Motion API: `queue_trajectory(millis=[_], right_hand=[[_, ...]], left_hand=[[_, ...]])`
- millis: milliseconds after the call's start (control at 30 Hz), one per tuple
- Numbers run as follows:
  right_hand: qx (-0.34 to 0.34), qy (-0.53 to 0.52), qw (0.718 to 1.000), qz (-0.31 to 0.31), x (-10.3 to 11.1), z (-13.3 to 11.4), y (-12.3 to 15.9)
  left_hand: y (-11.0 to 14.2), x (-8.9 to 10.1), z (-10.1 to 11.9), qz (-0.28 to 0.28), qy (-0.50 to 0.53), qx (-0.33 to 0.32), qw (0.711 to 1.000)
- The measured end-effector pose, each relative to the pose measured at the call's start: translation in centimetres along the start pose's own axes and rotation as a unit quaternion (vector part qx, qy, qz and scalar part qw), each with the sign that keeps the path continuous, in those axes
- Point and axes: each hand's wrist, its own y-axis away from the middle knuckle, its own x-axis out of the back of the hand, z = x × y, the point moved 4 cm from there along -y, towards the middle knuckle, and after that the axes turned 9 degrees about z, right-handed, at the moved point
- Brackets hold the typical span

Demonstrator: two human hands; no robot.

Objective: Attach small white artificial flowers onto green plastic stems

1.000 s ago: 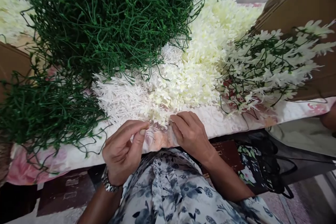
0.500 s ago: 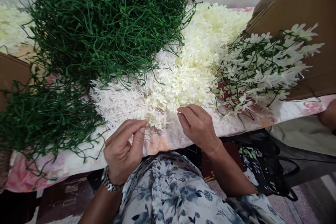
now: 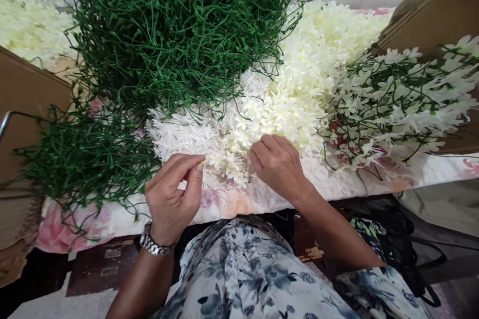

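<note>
My left hand, with a metal watch on its wrist, has thumb and forefinger pinched together beside the white spiky stamen pieces. Whatever lies in that pinch is too small to make out. Curled knuckles-up at the near edge of the cream flower heads, my right hand has its fingertips turned down and hidden. A few loose flower heads lie between the two hands. Behind them rises a big heap of green plastic stems.
A smaller bunch of green stems lies at left beside a cardboard box. At right, assembled white flower sprays rest against another cardboard box. A floral cloth covers the table. A dark bag hangs below at right.
The view has shifted, so the heaps sit further right. My right hand has moved slightly left toward the loose flower heads, its fingers now curled downward. My left hand stays pinched.
</note>
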Motion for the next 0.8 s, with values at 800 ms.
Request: queue_trajectory(millis=[800], right_hand=[[-0.001, 0.003, 1.0, -0.012, 0.3, 0.3, 0.3]], left_hand=[[1.2, -0.7, -0.2, -0.017, 0.011, 0.004, 1.0]])
